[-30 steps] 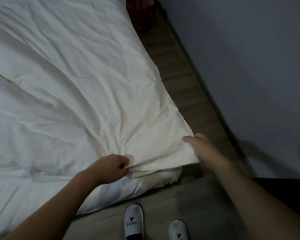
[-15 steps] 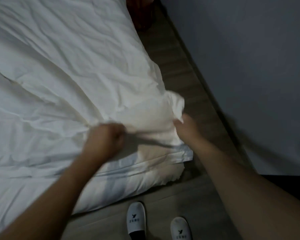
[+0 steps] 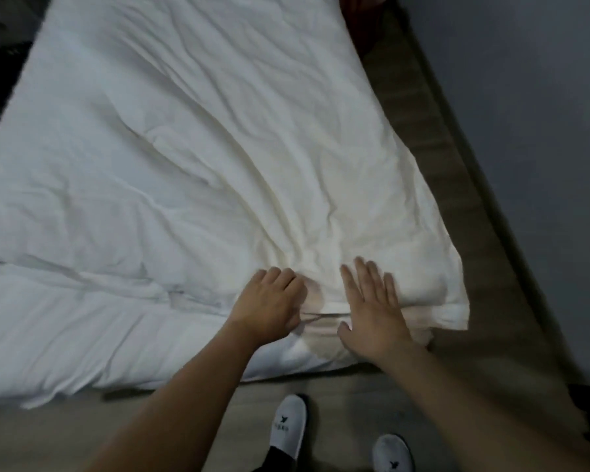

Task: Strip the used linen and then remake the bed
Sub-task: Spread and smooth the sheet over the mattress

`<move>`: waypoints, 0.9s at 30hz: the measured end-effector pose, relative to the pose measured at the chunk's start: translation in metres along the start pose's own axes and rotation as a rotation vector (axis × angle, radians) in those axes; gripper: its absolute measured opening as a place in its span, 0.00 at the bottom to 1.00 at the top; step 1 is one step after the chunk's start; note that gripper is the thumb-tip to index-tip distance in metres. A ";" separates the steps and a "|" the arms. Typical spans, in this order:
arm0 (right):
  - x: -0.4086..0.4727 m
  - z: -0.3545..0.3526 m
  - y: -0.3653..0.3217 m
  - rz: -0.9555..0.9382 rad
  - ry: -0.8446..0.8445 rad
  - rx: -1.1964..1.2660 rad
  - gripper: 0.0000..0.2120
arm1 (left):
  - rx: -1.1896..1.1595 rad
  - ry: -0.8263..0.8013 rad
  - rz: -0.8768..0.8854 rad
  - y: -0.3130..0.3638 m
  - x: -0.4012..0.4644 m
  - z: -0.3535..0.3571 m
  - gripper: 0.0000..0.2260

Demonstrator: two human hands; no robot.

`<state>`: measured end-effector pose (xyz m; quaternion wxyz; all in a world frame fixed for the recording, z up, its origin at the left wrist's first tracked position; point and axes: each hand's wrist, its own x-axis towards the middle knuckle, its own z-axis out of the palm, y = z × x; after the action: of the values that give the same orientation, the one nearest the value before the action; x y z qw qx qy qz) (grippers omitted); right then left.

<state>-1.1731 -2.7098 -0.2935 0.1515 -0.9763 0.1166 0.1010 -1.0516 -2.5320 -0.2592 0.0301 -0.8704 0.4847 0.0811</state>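
Right now my right hand (image 3: pixel 375 308) lies flat, fingers straight and a little spread, pressing the near corner of the white duvet (image 3: pixel 218 165). My left hand (image 3: pixel 269 301) sits just beside it with fingers curled down into the cloth; whether it pinches a fold I cannot tell for sure. The duvet covers the bed (image 3: pixel 423 338) almost wholly, creased, with wrinkles fanning out from my hands, and its corner hangs over the edge toward the wooden floor (image 3: pixel 457 185). I judge the stripping finished and the remake well along: the cover is spread, smoothing and squaring the corner remain. No pillows show. Below, my white slippers (image 3: pixel 288 425) carry a small dark emblem and a line of lettering too blurred to read.
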 end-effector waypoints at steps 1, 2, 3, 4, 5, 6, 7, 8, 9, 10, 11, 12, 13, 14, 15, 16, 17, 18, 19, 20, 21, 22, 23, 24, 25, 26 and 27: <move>0.006 0.003 -0.021 -0.078 -0.029 -0.042 0.50 | 0.039 0.019 -0.050 -0.022 -0.013 -0.003 0.18; 0.013 0.007 -0.043 -0.131 -0.057 -0.081 0.51 | 0.060 0.007 -0.115 -0.045 -0.025 -0.004 0.22; 0.021 0.012 -0.064 -0.162 -0.072 -0.105 0.53 | 0.060 -0.024 -0.191 -0.070 -0.038 -0.004 0.26; 0.031 0.018 -0.083 -0.164 -0.078 -0.101 0.54 | 0.050 -0.060 -0.270 -0.097 -0.050 -0.003 0.30; 0.043 0.027 -0.100 -0.154 -0.066 -0.082 0.56 | 0.035 -0.078 -0.336 -0.125 -0.063 0.000 0.33; 0.055 0.034 -0.118 -0.134 -0.052 -0.074 0.57 | 0.019 -0.091 -0.398 -0.154 -0.077 0.005 0.35; 0.065 0.043 -0.136 -0.109 -0.035 -0.071 0.58 | 0.000 -0.106 -0.459 -0.184 -0.092 0.012 0.36; 0.076 0.049 -0.154 -0.089 -0.011 -0.068 0.59 | -0.021 -0.107 -0.511 -0.213 -0.104 0.018 0.37; 0.086 0.057 -0.176 -0.089 0.013 -0.072 0.59 | -0.037 -0.114 -0.555 -0.241 -0.118 0.026 0.38; 0.095 0.067 -0.202 -0.107 0.020 -0.091 0.60 | -0.042 -0.141 -0.583 -0.268 -0.135 0.033 0.39; 0.104 0.076 -0.229 -0.128 0.023 -0.101 0.61 | -0.035 -0.181 -0.589 -0.294 -0.153 0.041 0.40; 0.112 0.084 -0.255 -0.133 0.011 -0.107 0.63 | -0.009 -0.210 -0.585 -0.321 -0.170 0.050 0.41; 0.124 0.092 -0.282 -0.131 0.024 -0.113 0.64 | 0.035 -0.221 -0.580 -0.348 -0.185 0.057 0.42; 0.137 0.098 -0.309 -0.126 0.047 -0.121 0.64 | 0.078 -0.224 -0.584 -0.375 -0.199 0.064 0.42; 0.151 0.104 -0.336 -0.124 0.060 -0.124 0.64 | 0.103 -0.207 -0.584 -0.400 -0.211 0.067 0.41; 0.164 0.108 -0.363 -0.134 0.063 -0.130 0.63 | 0.116 -0.176 -0.572 -0.424 -0.220 0.069 0.39; 0.177 0.113 -0.389 -0.159 0.063 -0.145 0.62 | 0.128 -0.126 -0.546 -0.446 -0.228 0.069 0.36; 0.188 0.119 -0.415 -0.186 0.052 -0.156 0.61 | 0.142 -0.067 -0.515 -0.467 -0.235 0.067 0.33; 0.200 0.124 -0.440 -0.199 0.044 -0.155 0.61 | 0.165 -0.027 -0.486 -0.488 -0.240 0.064 0.31; 0.211 0.129 -0.465 -0.182 0.039 -0.139 0.61 | 0.206 -0.022 -0.469 -0.510 -0.245 0.058 0.29; 0.222 0.133 -0.488 -0.140 0.038 -0.114 0.61 | 0.257 -0.051 -0.471 -0.531 -0.249 0.054 0.29; 0.232 0.135 -0.507 -0.086 0.037 -0.091 0.61 | 0.300 -0.107 -0.491 -0.551 -0.252 0.050 0.29; 0.240 0.137 -0.521 -0.041 0.038 -0.077 0.61 | 0.316 -0.156 -0.519 -0.569 -0.251 0.047 0.30; 0.246 0.139 -0.531 -0.013 0.038 -0.077 0.60 | 0.300 -0.172 -0.547 -0.585 -0.247 0.043 0.29; 0.251 0.140 -0.536 0.000 0.041 -0.093 0.60 | 0.269 -0.155 -0.564 -0.598 -0.241 0.040 0.26; 0.253 0.141 -0.539 0.006 0.042 -0.116 0.59 | 0.208 -0.132 -0.572 -0.605 -0.233 0.036 0.21; 0.252 0.143 -0.539 0.006 0.041 -0.134 0.57 | 0.127 -0.111 -0.573 -0.610 -0.229 0.033 0.17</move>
<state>-0.8169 -2.2143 -0.3386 0.0832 -0.9858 0.1155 0.0891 -0.6565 -2.0134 -0.2687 0.1326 -0.9624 0.2209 0.0864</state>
